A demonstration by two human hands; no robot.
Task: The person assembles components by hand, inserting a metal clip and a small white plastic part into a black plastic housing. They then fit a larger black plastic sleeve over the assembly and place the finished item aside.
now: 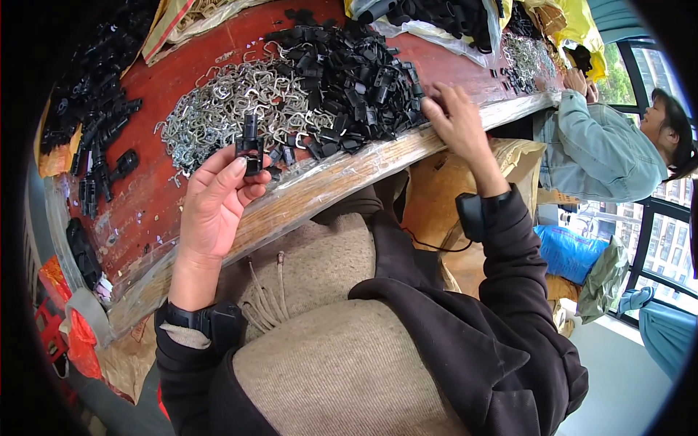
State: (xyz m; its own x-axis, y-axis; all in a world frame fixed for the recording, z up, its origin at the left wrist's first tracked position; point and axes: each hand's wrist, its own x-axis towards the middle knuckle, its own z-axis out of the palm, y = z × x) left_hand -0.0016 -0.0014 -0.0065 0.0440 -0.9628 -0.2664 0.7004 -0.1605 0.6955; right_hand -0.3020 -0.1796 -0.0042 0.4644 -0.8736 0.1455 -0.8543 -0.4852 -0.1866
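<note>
Between the thumb and fingers of my left hand [218, 196] a black plastic fitting [251, 142] with a cylindrical upper end stands upright, raised over the table's near edge. My right hand [454, 120] is at the right border of a heap of small black plastic pieces [356, 87]. Its fingers are loosely bent and apart, the thumb beside the heap, and I see nothing held in them. To the left of that heap, and running into it, lies a pile of bent silver metal hooks [225, 102].
The red tabletop [145, 189] has a plastic-wrapped wooden edge [334, 174]. More black fittings [98, 145] lie at the left. A clear bag of black parts [443, 22] stands at the back. A person in a denim jacket [596, 145] works at the right beside another hook pile [527, 58].
</note>
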